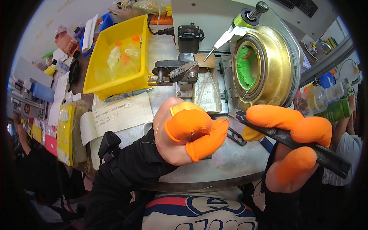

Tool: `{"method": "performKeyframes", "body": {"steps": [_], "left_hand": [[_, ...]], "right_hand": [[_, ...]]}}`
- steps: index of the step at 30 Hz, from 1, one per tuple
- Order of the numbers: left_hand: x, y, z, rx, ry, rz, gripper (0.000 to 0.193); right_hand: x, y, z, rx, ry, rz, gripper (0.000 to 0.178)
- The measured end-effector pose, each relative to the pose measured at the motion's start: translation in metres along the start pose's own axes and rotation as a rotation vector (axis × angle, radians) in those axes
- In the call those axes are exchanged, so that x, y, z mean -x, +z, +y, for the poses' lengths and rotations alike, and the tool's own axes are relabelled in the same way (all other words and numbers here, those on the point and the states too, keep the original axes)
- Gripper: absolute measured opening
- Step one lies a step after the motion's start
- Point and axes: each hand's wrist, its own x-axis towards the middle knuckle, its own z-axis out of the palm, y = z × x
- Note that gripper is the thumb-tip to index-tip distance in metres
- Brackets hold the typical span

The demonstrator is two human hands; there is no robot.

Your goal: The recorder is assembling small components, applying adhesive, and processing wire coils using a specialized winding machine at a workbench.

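My left hand (pixel 188 132) is raised over the middle of the bench, orange and yellow covers on its fingertips. Its thumb and fingers are pressed together in a pinch; whatever lies between them is hidden. To the right, my right hand (pixel 293 147), with similar covers, grips a long dark flat bar-like tool (pixel 280 135), notched at its lower right end. The tool's narrow tip points up-left toward my left hand. Just beyond stands a gold-coloured wheel (pixel 270 67) with a green lining, and a fine thread seems to run down from it near the tip.
Ahead is a metal clamp fixture (pixel 186 72) beside a small block (pixel 207 92). A yellow bin (pixel 119 57) holding small bags stands left, a blue pen (pixel 128 94) and written paper (pixel 117 117) before it. A black slotted piece (pixel 236 137) lies between my hands. Other people sit at both sides.
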Motion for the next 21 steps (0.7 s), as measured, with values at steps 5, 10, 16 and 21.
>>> {"method": "performKeyframes", "body": {"steps": [5,10,16,21], "left_hand": [[0.0,-0.002,0.0,-0.003,0.008,-0.05,0.02],[-0.001,-0.001,0.002,-0.005,-0.012,-0.025,0.019],[0.0,0.0,0.002,0.019,-0.036,-0.004,0.018],[0.004,0.01,-0.001,0.179,-0.113,0.082,0.023]], "right_hand": [[-0.003,-0.011,0.007,0.037,-0.118,-0.112,0.041],[-0.005,-0.013,0.01,0.016,-0.175,-0.18,0.041],[-0.004,-0.009,0.008,0.024,-0.107,-0.138,0.041],[-0.003,-0.008,0.004,0.015,-0.066,-0.132,0.041]]}}
